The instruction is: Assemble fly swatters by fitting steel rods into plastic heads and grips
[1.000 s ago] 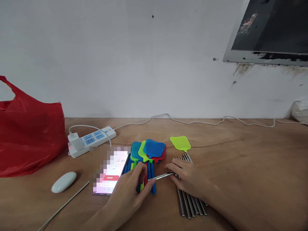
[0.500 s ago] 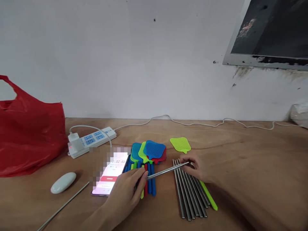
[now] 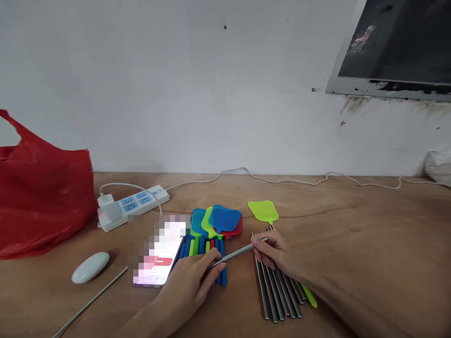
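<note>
A thin silver metal tube (image 3: 235,253) slants up to the right between my hands. My left hand (image 3: 192,277) pinches its lower end, and my right hand (image 3: 269,249) grips the upper end between thumb and fingers. Beneath my right hand several more metal tubes (image 3: 280,295) lie fanned out on the table. A lime green fly swatter head (image 3: 263,211) lies just beyond them, and a green handle (image 3: 309,296) shows at their right side. Past my left hand are stacked blue, green and red swatter heads (image 3: 225,218), with coloured handles (image 3: 201,245) partly covered by that hand.
Left of my left hand lies a lit phone (image 3: 160,263), partly blurred out. Farther left are a white oval mouse (image 3: 90,267), a power strip (image 3: 132,206) and a red plastic bag (image 3: 45,202). A white cable (image 3: 282,181) runs along the wall.
My right hand has shifted left along the tube, nearer my left hand, and its grip has turned. The tube's right end now sits farther left. My left hand has barely moved.
</note>
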### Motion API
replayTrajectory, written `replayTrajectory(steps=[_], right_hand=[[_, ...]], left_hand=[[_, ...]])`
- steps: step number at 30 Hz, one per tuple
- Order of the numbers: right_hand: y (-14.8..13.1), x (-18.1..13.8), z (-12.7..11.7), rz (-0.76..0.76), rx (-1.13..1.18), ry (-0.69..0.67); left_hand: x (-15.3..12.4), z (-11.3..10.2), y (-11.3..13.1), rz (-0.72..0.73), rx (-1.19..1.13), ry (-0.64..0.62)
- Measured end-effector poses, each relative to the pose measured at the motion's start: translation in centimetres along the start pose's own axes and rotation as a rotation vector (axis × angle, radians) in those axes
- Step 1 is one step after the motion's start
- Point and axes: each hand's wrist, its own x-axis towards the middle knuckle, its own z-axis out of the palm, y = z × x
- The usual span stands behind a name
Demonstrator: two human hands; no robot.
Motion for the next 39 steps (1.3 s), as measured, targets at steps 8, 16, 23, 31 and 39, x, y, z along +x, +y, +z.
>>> replayTrajectory(steps=[8, 16, 23, 31, 39], right_hand=[[-0.8, 0.4, 0.5, -0.022, 0.108, 0.063], [-0.2, 0.6, 0.3, 0.003, 0.179, 0.063], [-0.6, 0.6, 0.1, 0.032, 0.202, 0.050], [0.3, 0.6, 0.2, 0.017, 0.163, 0.078], [-0.2, 0.5, 0.4, -0.026, 0.106, 0.082]], left_hand=[[0.0, -0.1, 0.8, -0.011, 0.038, -0.050], [0.0, -0.4, 1.3, -0.058, -0.023, -0.103], [0.1, -0.6, 1.4, -0.067, -0.075, -0.099], [0.0, -0.3, 1.2, -0.063, -0.050, -0.092], [-0.1, -0.2, 1.2, -0.059, -0.054, -0.069]])
